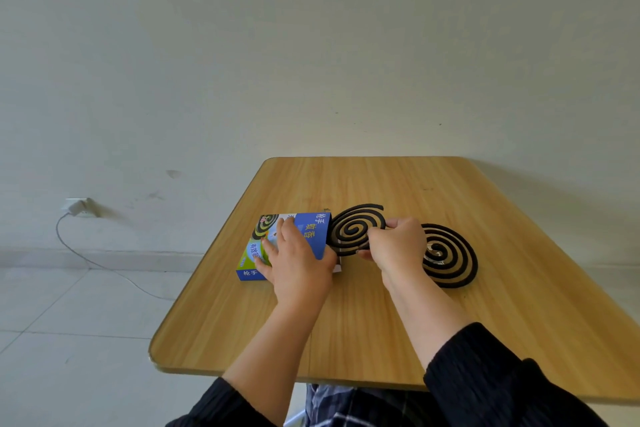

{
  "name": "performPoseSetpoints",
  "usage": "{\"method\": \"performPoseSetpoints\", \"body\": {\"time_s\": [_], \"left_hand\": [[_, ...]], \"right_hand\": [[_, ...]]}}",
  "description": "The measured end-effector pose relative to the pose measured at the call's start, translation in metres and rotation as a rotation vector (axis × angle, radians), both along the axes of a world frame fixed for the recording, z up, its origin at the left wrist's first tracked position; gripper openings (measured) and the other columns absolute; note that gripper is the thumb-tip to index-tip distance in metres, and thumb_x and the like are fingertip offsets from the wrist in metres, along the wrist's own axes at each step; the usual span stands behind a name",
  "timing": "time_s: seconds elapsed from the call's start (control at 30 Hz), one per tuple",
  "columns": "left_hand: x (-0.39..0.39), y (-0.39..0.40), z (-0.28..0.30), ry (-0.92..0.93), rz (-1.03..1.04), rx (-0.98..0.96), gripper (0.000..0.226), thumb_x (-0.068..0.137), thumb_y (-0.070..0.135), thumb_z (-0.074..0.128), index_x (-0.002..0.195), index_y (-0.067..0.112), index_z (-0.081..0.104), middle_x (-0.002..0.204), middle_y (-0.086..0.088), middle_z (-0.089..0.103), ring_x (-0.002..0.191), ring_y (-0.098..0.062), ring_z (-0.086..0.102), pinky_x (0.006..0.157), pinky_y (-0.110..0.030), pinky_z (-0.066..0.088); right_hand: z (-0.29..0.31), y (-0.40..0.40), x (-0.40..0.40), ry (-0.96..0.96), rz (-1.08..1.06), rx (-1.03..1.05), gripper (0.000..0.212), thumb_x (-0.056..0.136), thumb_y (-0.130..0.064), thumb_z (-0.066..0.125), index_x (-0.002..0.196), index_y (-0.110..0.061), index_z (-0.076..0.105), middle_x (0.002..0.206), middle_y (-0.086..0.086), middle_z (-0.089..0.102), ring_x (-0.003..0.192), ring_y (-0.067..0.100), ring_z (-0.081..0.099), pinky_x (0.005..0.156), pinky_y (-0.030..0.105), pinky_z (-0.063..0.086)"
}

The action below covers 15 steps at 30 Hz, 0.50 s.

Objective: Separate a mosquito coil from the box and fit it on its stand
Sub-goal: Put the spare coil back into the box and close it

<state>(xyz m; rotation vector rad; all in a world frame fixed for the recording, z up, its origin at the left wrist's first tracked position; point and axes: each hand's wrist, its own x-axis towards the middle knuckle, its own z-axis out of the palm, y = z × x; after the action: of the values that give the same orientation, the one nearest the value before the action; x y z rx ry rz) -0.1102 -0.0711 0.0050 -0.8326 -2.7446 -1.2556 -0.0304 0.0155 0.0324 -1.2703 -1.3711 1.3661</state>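
- Mosquito coil [353,229], a black spiral, is tilted up at the open right end of the box, gripped by its right edge in the right hand [396,248].
- Wooden table [381,315] carries everything.
- Second coil [450,258] lies just right of that hand, something shiny at its centre.
- Blue box [277,246] lies flat under the left hand [298,263], fingers spread, pressing it down.

Wooden table [398,322], blue box [311,229] lying flat near its left edge, black coil [450,263] right of the box
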Motion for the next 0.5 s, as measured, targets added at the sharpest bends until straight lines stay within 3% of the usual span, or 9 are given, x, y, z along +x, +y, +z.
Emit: {"method": "performPoseSetpoints", "body": {"time_s": [0.2, 0.37, 0.5], "left_hand": [[-0.005, -0.006, 0.007, -0.003, 0.008, 0.037, 0.074, 0.082, 0.033, 0.063, 0.141, 0.011, 0.025, 0.149, -0.009, 0.036, 0.140, -0.035, 0.023, 0.114, -0.059, 0.012], [-0.006, -0.010, 0.009, -0.013, 0.000, 0.067, 0.076, 0.080, 0.032, 0.066, 0.141, 0.012, 0.026, 0.145, -0.010, 0.041, 0.138, -0.035, 0.028, 0.112, -0.058, 0.019], [-0.003, -0.012, 0.008, 0.008, -0.017, 0.060, 0.075, 0.079, 0.033, 0.066, 0.140, 0.011, 0.028, 0.145, -0.011, 0.041, 0.136, -0.035, 0.031, 0.111, -0.057, 0.022]], "right_hand": [[0.003, -0.006, -0.001, 0.030, 0.029, -0.094, 0.033, 0.080, 0.007, 0.057, 0.112, 0.000, 0.059, 0.097, 0.021, 0.066, 0.042, 0.016, 0.062, 0.044, 0.026, 0.054], [0.002, -0.017, -0.007, 0.022, 0.102, -0.050, 0.013, 0.077, 0.009, 0.056, 0.084, 0.005, 0.068, 0.070, 0.015, 0.067, 0.044, 0.019, 0.062, 0.042, 0.027, 0.055], [-0.002, -0.024, -0.015, -0.018, 0.166, -0.019, 0.014, 0.081, -0.002, 0.058, 0.073, -0.012, 0.062, 0.068, 0.006, 0.064, 0.052, 0.020, 0.063, 0.046, 0.030, 0.054]]}}
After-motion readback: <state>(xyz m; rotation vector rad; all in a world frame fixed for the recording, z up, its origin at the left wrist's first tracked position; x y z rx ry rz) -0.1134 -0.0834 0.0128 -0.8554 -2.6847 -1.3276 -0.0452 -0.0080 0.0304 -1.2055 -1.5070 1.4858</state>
